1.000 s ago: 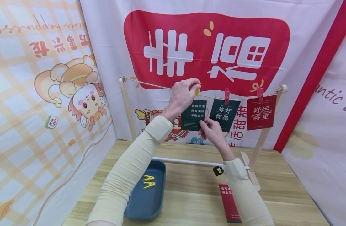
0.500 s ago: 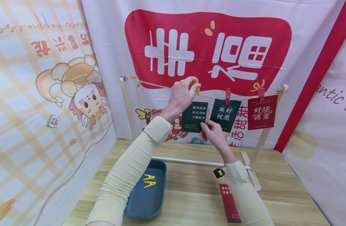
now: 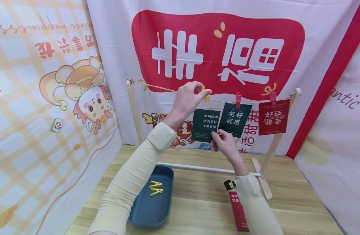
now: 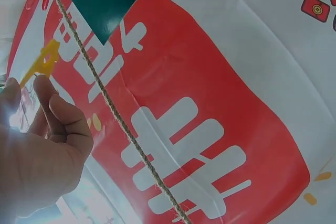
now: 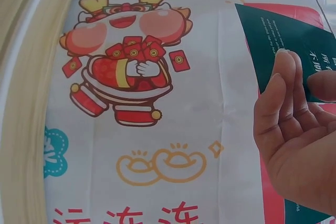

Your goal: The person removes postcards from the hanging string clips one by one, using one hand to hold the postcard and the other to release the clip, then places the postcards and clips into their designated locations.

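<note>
My left hand [image 3: 186, 101] pinches a yellow clothespin [image 4: 48, 57] between thumb and fingers, close to the twine [image 4: 113, 106]. Lower down, my right hand [image 3: 226, 144] holds a dark green card [image 3: 204, 126] with white writing by its lower right corner. The card's top edge is below the twine in the head view. Just to its right, a second green card [image 3: 238, 118] hangs from the twine under a red clothespin [image 3: 238, 100]. A red card [image 3: 273, 120] hangs farther right from another red clothespin [image 3: 273, 97].
Wooden posts [image 3: 134, 114] carry the twine, with a white rod [image 3: 197, 167] low between them. A blue tray [image 3: 150, 217] holds yellow clothespins [image 3: 156, 188]. A red card [image 3: 239, 215] lies on the wooden table [image 3: 197, 212], partly under my right forearm. Printed cloth [image 3: 115, 58] hangs behind.
My right hand has moved slightly down and right, lowering the green card away from the twine. The yellow clothespin has tilted in my left hand, which stays near the twine.
</note>
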Motion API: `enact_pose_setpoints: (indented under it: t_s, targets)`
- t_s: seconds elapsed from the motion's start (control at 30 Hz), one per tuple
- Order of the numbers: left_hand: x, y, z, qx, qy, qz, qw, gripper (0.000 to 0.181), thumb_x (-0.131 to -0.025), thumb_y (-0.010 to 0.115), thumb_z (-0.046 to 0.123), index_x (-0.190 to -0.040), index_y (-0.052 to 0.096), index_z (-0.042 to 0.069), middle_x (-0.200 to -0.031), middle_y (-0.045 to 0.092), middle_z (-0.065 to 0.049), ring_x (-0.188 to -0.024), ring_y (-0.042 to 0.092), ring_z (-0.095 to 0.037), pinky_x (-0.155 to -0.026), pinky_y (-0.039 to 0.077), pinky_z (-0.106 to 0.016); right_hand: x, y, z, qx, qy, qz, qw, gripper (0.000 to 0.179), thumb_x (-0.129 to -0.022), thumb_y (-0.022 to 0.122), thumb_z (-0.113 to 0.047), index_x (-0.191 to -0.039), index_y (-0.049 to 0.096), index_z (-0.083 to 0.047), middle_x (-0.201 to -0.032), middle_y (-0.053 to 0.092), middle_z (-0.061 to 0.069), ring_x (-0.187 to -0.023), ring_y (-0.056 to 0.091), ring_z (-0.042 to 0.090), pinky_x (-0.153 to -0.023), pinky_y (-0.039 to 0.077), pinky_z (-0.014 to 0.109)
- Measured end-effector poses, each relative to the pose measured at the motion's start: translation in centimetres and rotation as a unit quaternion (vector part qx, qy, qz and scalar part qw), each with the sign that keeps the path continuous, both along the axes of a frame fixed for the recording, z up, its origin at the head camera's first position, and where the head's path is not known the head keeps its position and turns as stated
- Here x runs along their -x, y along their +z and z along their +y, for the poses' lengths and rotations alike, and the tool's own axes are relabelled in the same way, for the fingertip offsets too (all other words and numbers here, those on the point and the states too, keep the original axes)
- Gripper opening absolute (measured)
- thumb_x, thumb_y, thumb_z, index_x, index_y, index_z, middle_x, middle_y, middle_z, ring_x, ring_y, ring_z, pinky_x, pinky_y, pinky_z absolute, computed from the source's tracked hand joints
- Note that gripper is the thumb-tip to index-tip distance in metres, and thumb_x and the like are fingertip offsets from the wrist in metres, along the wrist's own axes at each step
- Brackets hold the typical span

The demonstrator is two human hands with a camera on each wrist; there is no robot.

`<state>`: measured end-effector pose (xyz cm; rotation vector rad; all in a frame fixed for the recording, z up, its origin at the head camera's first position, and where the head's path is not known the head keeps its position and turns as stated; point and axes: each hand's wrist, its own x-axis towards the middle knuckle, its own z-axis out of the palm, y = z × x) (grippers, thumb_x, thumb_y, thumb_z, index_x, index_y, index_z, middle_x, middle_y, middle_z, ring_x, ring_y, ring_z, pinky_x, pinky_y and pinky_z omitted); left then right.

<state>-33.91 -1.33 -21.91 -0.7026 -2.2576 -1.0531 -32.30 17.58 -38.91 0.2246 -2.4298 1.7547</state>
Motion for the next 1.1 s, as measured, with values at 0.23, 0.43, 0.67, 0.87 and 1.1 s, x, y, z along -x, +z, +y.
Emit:
enact_pose_setpoints:
  t_s: [0.23,0.43,0.67,0.87,1.1]
  targets:
    - [-0.2,-0.1,-0.5,-0.013,-0.005,-0.025,0.9996,0.04,-0.086,0.071,0.045,-0.112,0.068,0.014,-0.104,0.073,0.001,-0.086,0.066,-0.008,-0.071,0.056,-0.02,-0.4,-0.5,0.2,0.002,0.005,-0.009,1.0,0.037,-0.1,0.052,-0.044,-0.102,0.059,-0.008,-0.089,0.066,0.026,-0.063,0.065,0.024,-0.062,0.058,0.033]
    - [-0.2,-0.6,-1.2,-0.008,-0.029,-0.032,0.999,0.038,-0.087,0.073,0.037,-0.114,0.063,0.013,-0.108,0.072,0.0,-0.093,0.068,-0.01,-0.076,0.057,-0.021,-0.7,-1.0,0.3,0.006,0.01,-0.008,0.9999,0.037,-0.099,0.053,-0.045,-0.103,0.059,-0.008,-0.081,0.067,0.015,-0.063,0.065,0.024,-0.062,0.058,0.032]
    - [-0.4,-1.2,-2.0,-0.008,-0.063,-0.058,0.9963,0.038,-0.088,0.073,0.028,-0.119,0.06,0.011,-0.114,0.07,-0.002,-0.096,0.07,-0.012,-0.083,0.057,-0.023,-1.4,-1.7,0.6,0.025,0.01,0.001,0.9996,0.037,-0.1,0.054,-0.041,-0.098,0.059,-0.005,-0.076,0.066,0.013,-0.058,0.064,0.023,-0.057,0.057,0.033]
    - [-0.5,-1.8,-2.5,0.004,-0.09,-0.066,0.9938,0.043,-0.09,0.071,0.025,-0.128,0.059,0.009,-0.12,0.069,-0.004,-0.1,0.07,-0.012,-0.084,0.056,-0.02,-1.8,-2.7,1.0,0.044,0.002,-0.005,0.999,0.039,-0.1,0.053,-0.04,-0.093,0.056,-0.002,-0.071,0.066,0.007,-0.055,0.063,0.018,-0.054,0.056,0.033]
    - [-0.8,-2.2,-3.3,0.017,-0.107,-0.062,0.9922,0.045,-0.09,0.071,0.027,-0.13,0.06,0.01,-0.123,0.068,-0.004,-0.105,0.07,-0.012,-0.085,0.055,-0.019,-2.4,-3.5,1.6,0.057,-0.013,-0.02,0.9981,0.043,-0.099,0.053,-0.045,-0.098,0.057,-0.002,-0.07,0.065,0.004,-0.058,0.064,0.015,-0.059,0.058,0.031]
